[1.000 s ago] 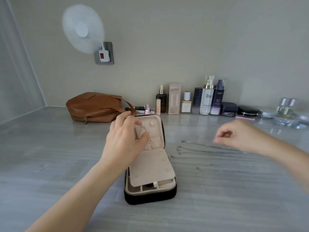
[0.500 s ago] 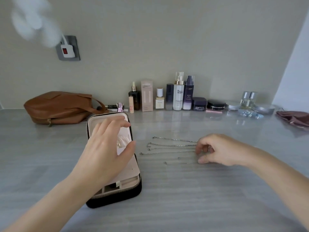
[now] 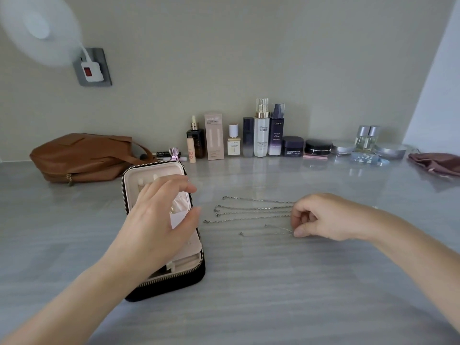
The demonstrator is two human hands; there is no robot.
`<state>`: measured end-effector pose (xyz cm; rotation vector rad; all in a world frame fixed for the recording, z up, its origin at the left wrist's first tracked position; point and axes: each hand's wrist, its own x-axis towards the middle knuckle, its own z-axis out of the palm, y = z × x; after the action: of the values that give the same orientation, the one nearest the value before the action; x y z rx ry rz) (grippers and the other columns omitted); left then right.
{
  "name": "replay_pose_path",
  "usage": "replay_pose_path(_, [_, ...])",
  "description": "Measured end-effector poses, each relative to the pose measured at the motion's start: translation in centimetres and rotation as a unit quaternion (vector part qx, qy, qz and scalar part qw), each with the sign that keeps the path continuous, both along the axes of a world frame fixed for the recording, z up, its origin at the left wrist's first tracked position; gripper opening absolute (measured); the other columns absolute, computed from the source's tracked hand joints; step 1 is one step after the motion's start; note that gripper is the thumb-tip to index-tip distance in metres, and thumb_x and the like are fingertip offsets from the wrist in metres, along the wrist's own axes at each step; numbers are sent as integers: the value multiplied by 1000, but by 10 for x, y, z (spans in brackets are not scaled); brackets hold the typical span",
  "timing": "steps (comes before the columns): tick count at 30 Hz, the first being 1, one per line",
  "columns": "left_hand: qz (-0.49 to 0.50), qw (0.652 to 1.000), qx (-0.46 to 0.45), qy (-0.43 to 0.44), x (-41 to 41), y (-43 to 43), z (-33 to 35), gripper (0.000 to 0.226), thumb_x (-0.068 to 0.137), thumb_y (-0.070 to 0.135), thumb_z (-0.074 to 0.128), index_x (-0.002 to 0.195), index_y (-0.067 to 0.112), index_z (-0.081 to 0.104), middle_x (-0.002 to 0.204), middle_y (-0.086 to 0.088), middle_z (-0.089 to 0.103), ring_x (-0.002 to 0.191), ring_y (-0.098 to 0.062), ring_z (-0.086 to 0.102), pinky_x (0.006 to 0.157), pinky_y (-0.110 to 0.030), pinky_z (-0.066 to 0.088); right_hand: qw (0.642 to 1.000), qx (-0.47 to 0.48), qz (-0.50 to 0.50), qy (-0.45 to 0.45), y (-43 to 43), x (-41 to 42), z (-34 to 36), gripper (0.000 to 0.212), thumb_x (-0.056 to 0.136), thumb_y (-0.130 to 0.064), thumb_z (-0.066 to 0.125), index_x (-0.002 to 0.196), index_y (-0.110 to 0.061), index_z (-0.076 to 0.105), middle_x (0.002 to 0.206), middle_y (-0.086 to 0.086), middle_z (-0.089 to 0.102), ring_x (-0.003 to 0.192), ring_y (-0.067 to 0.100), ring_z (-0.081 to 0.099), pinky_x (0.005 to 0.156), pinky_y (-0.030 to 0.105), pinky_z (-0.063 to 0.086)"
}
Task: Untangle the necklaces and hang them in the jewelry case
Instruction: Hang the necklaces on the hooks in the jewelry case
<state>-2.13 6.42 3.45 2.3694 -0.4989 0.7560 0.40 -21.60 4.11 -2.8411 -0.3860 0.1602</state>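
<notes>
Table (image 3: 249, 295): grey and streaked. It bears all items listed.

Jewelry case (image 3: 174, 287): black outside, pale pink lining, zip edge. It lies open at left of centre. The lid stands up at the far end and the tray lies at the near end.

Left hand (image 3: 159, 215): over the open case, covering much of the lid lining and the flap below it. The fingers (image 3: 184, 186) are extended and loosely spread, and the thumb is held apart toward the right. It grasps nothing that can be seen. A small gold-coloured piece (image 3: 172, 209) shows in the lining in the gap between thumb and fingers; contact with it cannot be determined.

Necklaces (image 3: 254, 210): several thin silver chains lie flat on the table to the right of the case and apart from it. They run left to right in roughly parallel lines. Their left ends lie free. Their right ends pass under the right hand.

Right hand (image 3: 323, 217): on the table at the right ends of the chains, well apart from the case. The fingers are curled inward and the thumb tip is down at the end of the nearest chain. Whether a chain is actually pinched cannot be determined.

Far edge, against the wall: a brown bag (image 3: 82, 158) at left, a row of cosmetic bottles and jars (image 3: 261, 135) at centre, and a mauve pouch (image 3: 435, 163) at right. On the wall at upper left: a socket (image 3: 92, 68) with a white plug, and a blurred white fan (image 3: 37, 28).
</notes>
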Motion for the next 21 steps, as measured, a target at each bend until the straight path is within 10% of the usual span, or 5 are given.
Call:
replay_pose_path(7, [-56,998,-19,22,-9,-19,2,14,80,35,59,89,44,53,114,32,47,110,21,36,87,0,28,999,-44,19,17,8,-7,0,16,90,-32,50,85,-19,57,96,-1,60,90,20,56,79,32,45])
replay_pose_path(21, [-218,908,-258,246,-20,-57,-1,23,96,9,36,102,27,49,91,11,64,87,2,65,89,-21,46,935,332,110,67,65,-26,18,18,92,-9,48,75,-13,52,51,-5,59,46,8,53,49,19,44])
